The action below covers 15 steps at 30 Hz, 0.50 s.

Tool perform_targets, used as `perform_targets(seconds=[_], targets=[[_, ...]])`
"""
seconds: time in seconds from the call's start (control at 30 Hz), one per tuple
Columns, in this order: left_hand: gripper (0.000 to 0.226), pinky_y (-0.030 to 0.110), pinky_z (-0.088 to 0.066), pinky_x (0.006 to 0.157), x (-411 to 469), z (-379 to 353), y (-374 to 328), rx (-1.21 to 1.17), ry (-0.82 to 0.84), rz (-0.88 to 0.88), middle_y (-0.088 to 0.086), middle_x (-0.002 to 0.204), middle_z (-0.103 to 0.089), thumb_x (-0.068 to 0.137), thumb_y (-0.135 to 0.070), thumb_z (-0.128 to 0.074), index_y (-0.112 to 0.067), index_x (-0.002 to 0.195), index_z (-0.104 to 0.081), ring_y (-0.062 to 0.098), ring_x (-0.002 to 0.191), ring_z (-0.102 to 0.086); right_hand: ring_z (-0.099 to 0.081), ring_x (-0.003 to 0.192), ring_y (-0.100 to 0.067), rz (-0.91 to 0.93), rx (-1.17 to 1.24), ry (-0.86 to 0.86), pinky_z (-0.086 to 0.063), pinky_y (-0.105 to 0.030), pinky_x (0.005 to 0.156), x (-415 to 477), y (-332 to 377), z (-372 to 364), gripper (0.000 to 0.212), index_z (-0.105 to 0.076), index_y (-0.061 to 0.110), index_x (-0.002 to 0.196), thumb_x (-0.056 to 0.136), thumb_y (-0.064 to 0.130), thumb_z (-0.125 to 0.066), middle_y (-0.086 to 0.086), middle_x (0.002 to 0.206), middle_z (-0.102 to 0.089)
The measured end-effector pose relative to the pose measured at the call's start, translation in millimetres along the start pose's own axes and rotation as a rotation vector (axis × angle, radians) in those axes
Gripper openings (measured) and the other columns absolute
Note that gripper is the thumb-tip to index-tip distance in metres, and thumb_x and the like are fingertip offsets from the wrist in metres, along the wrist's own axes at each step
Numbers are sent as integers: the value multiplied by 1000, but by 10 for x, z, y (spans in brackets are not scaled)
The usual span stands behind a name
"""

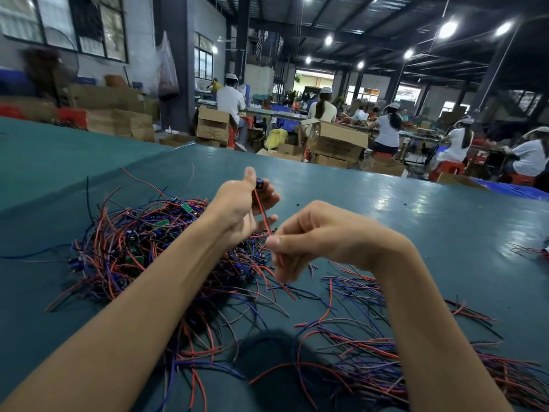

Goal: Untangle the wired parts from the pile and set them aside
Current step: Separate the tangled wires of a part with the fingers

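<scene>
A tangled pile (139, 245) of red and blue wires with small green boards lies on the green table (416, 227) at left. My left hand (240, 206) is raised above the pile's right edge and pinches a small dark part (260, 182) between thumb and fingers. A red wire (264, 214) runs from that part down to my right hand (312, 236), which pinches it between thumb and curled fingers. Separated wired parts (371, 349) lie spread on the table below and right of my right hand.
A few more wires (531, 251) lie at the table's right edge. Beyond the far edge stand cardboard boxes (338, 141) and red stools, and several people in white sit at other benches with their backs to me.
</scene>
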<state>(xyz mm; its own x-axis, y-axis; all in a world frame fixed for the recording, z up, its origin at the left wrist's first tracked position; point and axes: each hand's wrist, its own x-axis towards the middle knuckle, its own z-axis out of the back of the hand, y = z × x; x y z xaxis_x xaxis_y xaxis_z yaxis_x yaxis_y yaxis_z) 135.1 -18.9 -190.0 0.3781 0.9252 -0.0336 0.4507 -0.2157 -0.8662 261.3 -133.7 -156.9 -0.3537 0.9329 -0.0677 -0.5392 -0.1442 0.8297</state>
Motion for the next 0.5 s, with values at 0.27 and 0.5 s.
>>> perform_targets(seconds=[0.27,0.5], targets=[[47,43,-61,75,21,204,-15,72,341,96,2,83,-69,105,-40,-43,-6,106,-74,15,78,-70,-77,84,-21,-248,-244,53,-62,-39,83,-183,83,77,43,-76,5,98,99,44,-59,-6,88,-79],[43,42,-55,93,-50,205,-41,211,609,99,0,111,-69,102,-47,-46,-22,128,-69,18,111,-65,-76,85,-19,-138,-104,-381,-62,-39,83,-265,4,323,26,-78,8,97,99,28,-62,-4,89,-79]])
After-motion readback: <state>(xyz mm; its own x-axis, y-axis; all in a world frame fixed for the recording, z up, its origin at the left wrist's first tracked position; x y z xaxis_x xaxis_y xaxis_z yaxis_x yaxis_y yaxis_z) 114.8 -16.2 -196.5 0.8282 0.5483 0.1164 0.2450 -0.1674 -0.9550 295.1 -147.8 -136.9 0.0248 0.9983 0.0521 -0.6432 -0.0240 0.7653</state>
